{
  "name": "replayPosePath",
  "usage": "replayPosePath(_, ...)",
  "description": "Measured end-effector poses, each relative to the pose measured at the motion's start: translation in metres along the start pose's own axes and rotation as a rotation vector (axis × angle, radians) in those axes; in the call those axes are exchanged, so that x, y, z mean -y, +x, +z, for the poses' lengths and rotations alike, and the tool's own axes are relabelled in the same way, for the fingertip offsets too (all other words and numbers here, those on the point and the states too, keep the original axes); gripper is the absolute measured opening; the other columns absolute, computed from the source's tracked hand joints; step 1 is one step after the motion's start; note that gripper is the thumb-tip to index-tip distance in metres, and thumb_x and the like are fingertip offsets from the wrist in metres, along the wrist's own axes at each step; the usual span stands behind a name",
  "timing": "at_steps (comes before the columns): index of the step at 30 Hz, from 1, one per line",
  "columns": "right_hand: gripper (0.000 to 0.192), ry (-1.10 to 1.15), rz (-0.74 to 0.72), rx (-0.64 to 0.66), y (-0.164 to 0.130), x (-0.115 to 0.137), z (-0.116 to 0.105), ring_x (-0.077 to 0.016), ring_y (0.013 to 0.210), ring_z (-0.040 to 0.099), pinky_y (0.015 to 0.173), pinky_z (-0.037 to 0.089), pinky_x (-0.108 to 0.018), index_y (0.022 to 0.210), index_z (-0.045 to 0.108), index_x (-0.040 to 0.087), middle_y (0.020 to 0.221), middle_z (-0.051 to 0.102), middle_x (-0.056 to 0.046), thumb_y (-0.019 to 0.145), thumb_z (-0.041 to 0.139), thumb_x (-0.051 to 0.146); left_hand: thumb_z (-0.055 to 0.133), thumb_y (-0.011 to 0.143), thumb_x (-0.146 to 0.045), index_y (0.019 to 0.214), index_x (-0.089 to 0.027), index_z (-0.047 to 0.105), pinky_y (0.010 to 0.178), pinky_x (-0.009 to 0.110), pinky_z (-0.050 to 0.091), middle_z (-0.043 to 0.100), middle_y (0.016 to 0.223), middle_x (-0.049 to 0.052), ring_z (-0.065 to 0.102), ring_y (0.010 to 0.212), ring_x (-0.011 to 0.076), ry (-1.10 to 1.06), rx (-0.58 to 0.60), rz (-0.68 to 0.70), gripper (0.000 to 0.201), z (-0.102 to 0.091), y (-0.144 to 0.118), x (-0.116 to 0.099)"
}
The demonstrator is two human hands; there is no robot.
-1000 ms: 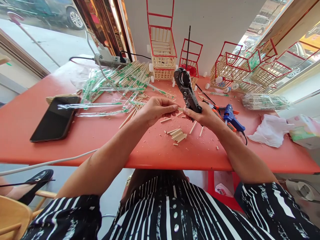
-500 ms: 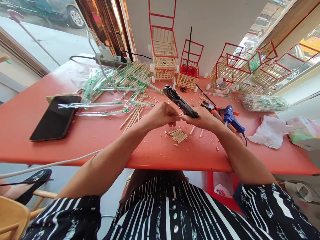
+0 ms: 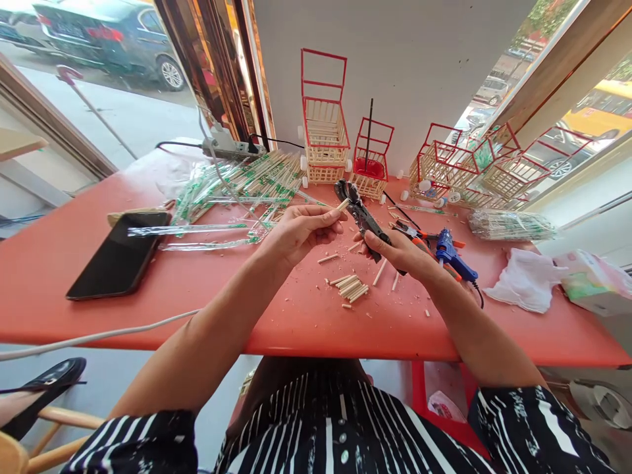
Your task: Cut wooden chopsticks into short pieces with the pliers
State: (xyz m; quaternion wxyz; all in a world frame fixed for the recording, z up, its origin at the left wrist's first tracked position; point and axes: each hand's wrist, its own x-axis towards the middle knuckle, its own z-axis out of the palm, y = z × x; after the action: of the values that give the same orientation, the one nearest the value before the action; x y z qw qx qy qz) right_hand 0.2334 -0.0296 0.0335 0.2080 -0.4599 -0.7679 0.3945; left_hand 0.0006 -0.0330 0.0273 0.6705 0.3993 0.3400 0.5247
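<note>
Cutter handle hidden in right hand; stick mostly inside left hand grip.

Red table, blue glue gun, seemingly black cutter.

**Red table between two windows**

A red table stands against a white wall. Windows flank it: the left window shows a street and a parked car, the right window shows cars and what may be a yellow vehicle. Daylight fills the room. A wooden chair sits lower left
</note>
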Motion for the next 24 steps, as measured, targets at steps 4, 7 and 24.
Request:
replayPosePath(4,0.087,-0.043,0.005,0.013,-0.0002,0.0021,0.0011,-0.0216,0.08,0.064,0.075,0.051,-0.034,0.091,0.069,0.015,0.086,0.069,-0.01,0.082,0.044,0.098,0.095,0.07,-0.027,0.076,-0.008,0.082,0.053,0.019,0.047,0.07,0.063,0.006,0.062,0.055,0.0086,0.001,-0.031,-0.029,0.023,0.0004,0.0004,0.0011)
replayPosePath(7,0.09,-0.037,0.016,0.014,-0.0005,0.0048,0.001,-0.0216,0.079,0.064,0.074,0.05,-0.034,0.095,0.07,0.014,0.083,0.068,-0.009,0.081,0.043,0.099,0.092,0.073,-0.024,0.076,-0.008,0.082,0.053,0.019,0.046,0.07,0.062,0.006,0.061,0.053,0.0084,-0.002,-0.028,-0.027,0.02,0.0004,0.0004,0.0013)
replayPosePath(24,0.086,-0.184,-0.055,-0.03,-0.0005,0.0069,-0.0002,-0.0201,0.076,0.063,0.07,0.045,-0.031,0.085,0.066,0.017,0.082,0.07,-0.009,0.086,0.036,0.097,0.091,0.074,-0.022,0.075,-0.008,0.08,0.052,0.02,0.046,0.068,0.061,0.005,0.059,0.051,0.008,0.011,-0.077,-0.028,0.018,0.004,-0.0015,-0.0038)
